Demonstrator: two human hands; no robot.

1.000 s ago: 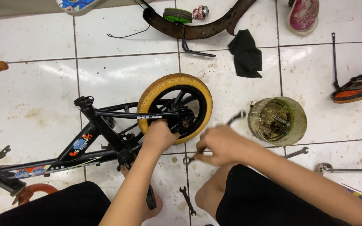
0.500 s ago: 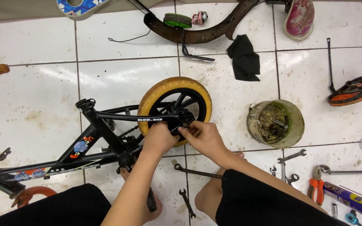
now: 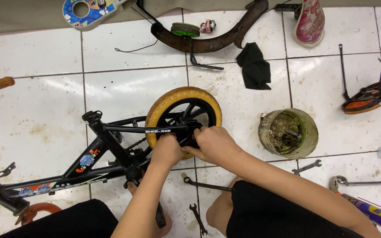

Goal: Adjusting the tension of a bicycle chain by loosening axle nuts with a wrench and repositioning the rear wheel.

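A small black children's bike frame (image 3: 111, 145) lies on its side on the white tiled floor. Its rear wheel has a yellow tyre (image 3: 173, 98). Both my hands meet at that wheel's hub. My left hand (image 3: 168, 150) grips the frame stay beside the hub. My right hand (image 3: 214, 143) has its fingers closed on the hub from the right. The hands hide the axle, and I cannot tell whether a small part or tool is between the fingers. A long dark wrench (image 3: 206, 185) lies on the floor just below my hands.
A dirty green tub (image 3: 310, 136) of small parts stands right of the wheel. A black cloth (image 3: 254, 66), a brown curved frame piece (image 3: 208, 44) and a small green wheel (image 3: 186, 29) lie behind. Wrenches (image 3: 307, 166) and a spray can (image 3: 371, 211) lie at right.
My right hand has moved from the wrenches on the floor up to the wheel hub, joining my left hand there. The view has shifted slightly.
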